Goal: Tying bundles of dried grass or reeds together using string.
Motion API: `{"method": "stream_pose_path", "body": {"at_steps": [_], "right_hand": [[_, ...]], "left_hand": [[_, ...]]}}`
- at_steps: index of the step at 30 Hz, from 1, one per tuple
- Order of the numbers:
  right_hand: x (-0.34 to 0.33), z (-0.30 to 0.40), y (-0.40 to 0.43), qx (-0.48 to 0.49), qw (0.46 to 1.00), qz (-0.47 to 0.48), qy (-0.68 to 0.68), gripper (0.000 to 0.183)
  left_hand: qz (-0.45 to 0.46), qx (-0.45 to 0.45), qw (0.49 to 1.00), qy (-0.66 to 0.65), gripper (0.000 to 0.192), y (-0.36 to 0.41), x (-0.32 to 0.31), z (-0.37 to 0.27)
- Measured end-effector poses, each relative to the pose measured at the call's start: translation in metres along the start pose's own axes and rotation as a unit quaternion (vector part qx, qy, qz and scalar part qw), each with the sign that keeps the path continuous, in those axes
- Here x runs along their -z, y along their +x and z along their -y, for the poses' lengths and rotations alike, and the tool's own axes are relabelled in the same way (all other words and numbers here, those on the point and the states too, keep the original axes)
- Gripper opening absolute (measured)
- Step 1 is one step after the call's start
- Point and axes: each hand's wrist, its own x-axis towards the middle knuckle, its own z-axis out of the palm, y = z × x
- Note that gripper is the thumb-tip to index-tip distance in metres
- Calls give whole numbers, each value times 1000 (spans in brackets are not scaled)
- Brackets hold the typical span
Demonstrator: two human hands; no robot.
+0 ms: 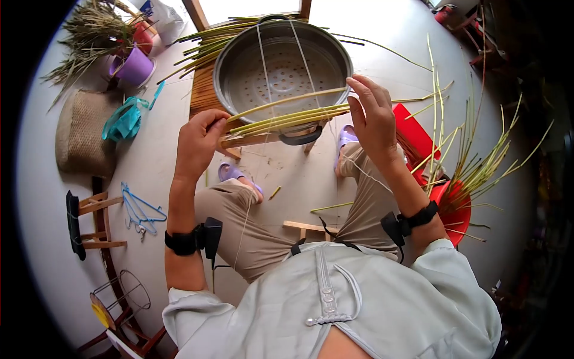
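My left hand [199, 141] pinches the left end of a pale green plant stalk [287, 99] between thumb and fingers. The stalk slants across the front of a round metal steamer pot [222, 85] with a perforated bottom. At the stalk's right end is my right hand [372, 114], its thumb and fingers apart; whether they touch the stalk is unclear. Just nearer to me, several stalks lie side by side as a bundle [291, 120]. Two white strings [264, 63] run over the pot's opening and reach the bundle. The pot's near black handle [301, 136] shows below the bundle.
Under the pot is a wooden bench [202, 92], with more stalks [202, 56] behind. At right, a red bucket [462, 220] holds long stalks beside a red box [415, 132]. On the left are a woven basket [85, 134], a purple bucket [136, 67] and blue hangers [141, 211].
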Motion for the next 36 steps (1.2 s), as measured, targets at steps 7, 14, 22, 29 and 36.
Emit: {"method": "stream_pose_path", "body": {"at_steps": [7,14,22,29,36], "right_hand": [[0,-36,-11,-118,988,39,95,24],[-18,-51,-17,-226,946,53,225,18],[-21,-54,-17,-314,897,100,295,22],[-20,-54,-19,-361,862,110,339,26],[-21,-52,-19,-381,842,101,369,26]], "left_hand": [[36,1,999,-5,15,16,-17,17],[30,20,996,-82,19,10,-23,27],[1,137,962,-237,24,-2,-17,27],[1,178,944,-279,25,-9,-18,35],[-18,190,937,-292,26,-13,-23,38]]}}
